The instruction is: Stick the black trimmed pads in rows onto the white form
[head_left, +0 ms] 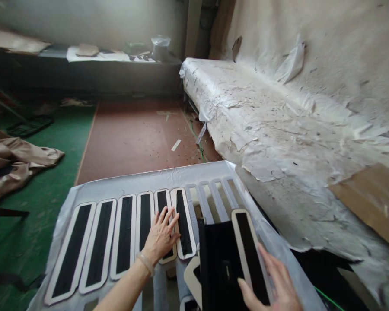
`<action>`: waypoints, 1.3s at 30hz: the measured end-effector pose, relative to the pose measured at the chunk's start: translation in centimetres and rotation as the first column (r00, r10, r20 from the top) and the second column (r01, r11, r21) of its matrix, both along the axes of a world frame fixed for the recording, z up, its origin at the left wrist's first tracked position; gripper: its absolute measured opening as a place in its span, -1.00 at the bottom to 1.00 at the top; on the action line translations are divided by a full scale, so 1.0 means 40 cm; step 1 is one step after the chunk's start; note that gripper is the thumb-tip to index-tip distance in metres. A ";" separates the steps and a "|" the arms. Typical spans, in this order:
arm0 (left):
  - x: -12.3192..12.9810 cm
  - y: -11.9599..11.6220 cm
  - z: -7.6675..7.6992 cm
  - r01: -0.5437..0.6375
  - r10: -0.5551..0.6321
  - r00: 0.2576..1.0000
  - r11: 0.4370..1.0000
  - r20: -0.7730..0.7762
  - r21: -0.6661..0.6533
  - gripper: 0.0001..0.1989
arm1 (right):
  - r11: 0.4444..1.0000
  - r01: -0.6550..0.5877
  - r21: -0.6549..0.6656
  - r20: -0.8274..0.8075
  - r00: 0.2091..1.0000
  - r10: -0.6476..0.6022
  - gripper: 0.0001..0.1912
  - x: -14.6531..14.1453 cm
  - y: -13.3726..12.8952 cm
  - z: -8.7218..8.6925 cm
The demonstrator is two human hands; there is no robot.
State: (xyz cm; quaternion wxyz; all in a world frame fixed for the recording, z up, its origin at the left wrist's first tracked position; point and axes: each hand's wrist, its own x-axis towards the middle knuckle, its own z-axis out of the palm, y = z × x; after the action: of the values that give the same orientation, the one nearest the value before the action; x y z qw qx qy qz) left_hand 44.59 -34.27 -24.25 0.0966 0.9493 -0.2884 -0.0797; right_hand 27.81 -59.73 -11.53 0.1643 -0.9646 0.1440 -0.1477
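Left hand [160, 237], fingers spread, touches pale-rimmed black panels [99, 246] lying in a row; right hand [270, 283] pinches upright panel [249, 248] between thumb and fingers.

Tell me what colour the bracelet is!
The bracelet is pale cream, best seen in the head view.

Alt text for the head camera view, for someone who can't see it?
Left hand spread over a row of six pale-rimmed black strips on a white-covered surface; right hand holding a similar strip beside a black object. Beyond, right, a white-draped bench.
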 end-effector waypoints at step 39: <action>0.024 -0.042 -0.017 0.071 -0.067 0.997 0.988 0.030 -0.138 -0.43 | 0.999 -0.033 -0.015 -0.234 0.972 0.029 -0.36 0.408 0.156 -0.330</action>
State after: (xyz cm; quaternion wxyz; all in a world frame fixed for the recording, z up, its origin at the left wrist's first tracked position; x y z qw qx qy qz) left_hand 45.55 -35.94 -24.95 0.1558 0.9306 -0.3272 -0.0508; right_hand 44.15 -53.47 -24.73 0.1395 -0.9789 0.1459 -0.0319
